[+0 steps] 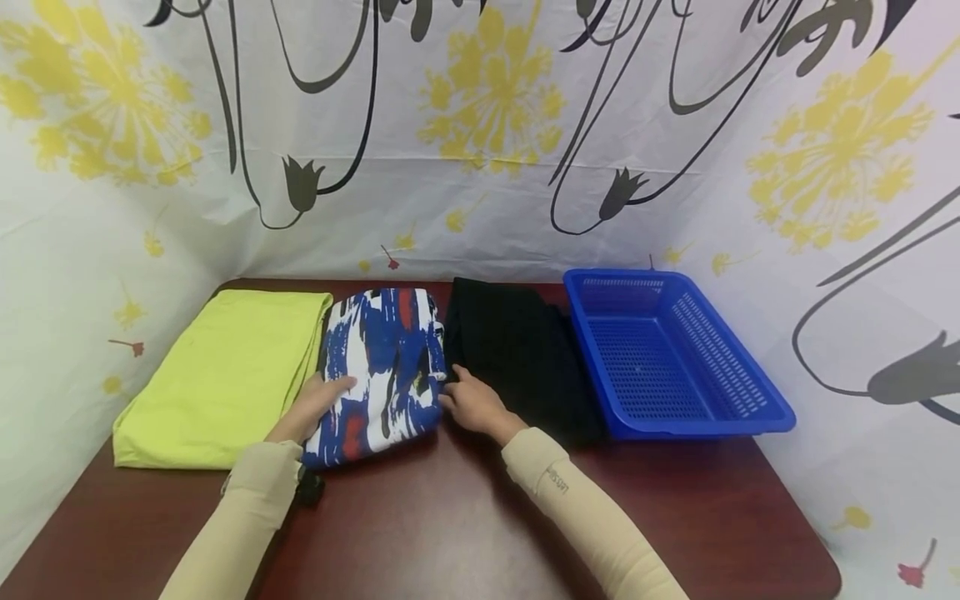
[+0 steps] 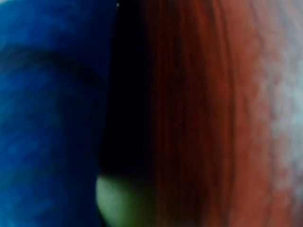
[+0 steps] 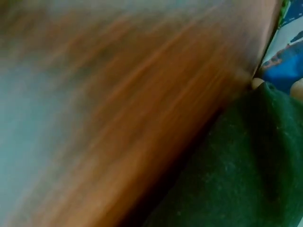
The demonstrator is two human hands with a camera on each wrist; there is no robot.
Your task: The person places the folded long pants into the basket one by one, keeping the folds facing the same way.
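A folded patterned garment (image 1: 378,358) in blue, white, red and black lies between two other folded cloths in the head view. My left hand (image 1: 317,402) grips its left side, thumb over the top and the other fingers hidden. At the opposite edge, the fingertips of my right hand (image 1: 478,403) hold the garment's side beside the folded black cloth (image 1: 517,350). Blue fabric (image 2: 52,113) fills the left of the left wrist view. The right wrist view shows fingertips (image 3: 297,90) at the patterned cloth, partly hidden behind dark fabric (image 3: 227,170).
A folded yellow-green cloth (image 1: 217,375) lies on the left of the brown table (image 1: 420,533). At the right stands a blue perforated plastic basket (image 1: 637,367), close against the black cloth. A white patterned curtain (image 1: 450,217) hangs behind the table and along both sides.
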